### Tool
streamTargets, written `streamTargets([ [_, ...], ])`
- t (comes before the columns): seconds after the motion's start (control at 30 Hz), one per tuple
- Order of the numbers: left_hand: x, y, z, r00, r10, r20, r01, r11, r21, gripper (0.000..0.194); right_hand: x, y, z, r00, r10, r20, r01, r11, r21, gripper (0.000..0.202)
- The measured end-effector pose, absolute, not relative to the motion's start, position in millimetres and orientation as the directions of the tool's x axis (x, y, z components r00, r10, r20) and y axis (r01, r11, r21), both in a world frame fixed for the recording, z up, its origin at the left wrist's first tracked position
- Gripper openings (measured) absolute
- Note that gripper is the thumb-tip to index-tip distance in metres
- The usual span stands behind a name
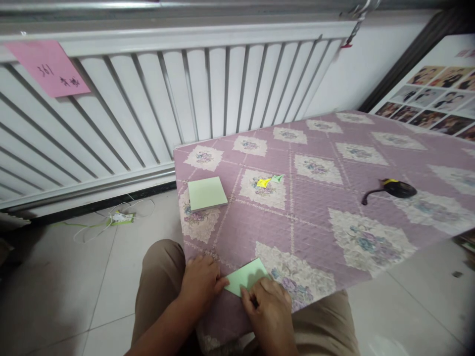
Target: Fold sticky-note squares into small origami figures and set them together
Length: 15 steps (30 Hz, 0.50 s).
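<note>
A folded piece of light green paper [243,278] lies near the front edge of the cloth-covered table [256,225]. At its left corner is the thumb of my left hand [202,282], whose curled fingers rest on the cloth. My right hand [269,306] presses on the paper's right part, with thumb and fingers bent around its edge and covering that side. Farther back on the left sits a stack of square green paper [208,193]. Two small folded pieces, one yellow [263,183] and one green [277,178], lie near the middle.
A black object with a curved handle [400,189] lies on the table's right side. Behind the table is a white radiator [215,94] with a pink note [50,69]. A power strip [121,217] with white cables lies on the floor at left. A photo board [434,99] stands at right.
</note>
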<state>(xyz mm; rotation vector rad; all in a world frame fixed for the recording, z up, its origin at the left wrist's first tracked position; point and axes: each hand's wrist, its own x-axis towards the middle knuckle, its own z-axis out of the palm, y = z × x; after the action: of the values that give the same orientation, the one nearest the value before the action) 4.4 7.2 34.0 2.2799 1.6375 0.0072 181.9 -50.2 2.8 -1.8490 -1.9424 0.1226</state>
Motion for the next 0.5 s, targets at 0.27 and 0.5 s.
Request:
streamTargets([
  [0.27,-2,4,31,0.336,0.929,-0.157,0.916,-0.283,0.283,0.014,183,-51,-1,0.007,0.959,0.285,0.925,0.102,-0.366,0.025],
  [0.5,-9,4,18,0.491,0.871,-0.006,0.832,-0.467,0.301,0.015,188,-52,-9,-0.025,0.943,0.333,0.933,0.142,-0.331,0.024],
])
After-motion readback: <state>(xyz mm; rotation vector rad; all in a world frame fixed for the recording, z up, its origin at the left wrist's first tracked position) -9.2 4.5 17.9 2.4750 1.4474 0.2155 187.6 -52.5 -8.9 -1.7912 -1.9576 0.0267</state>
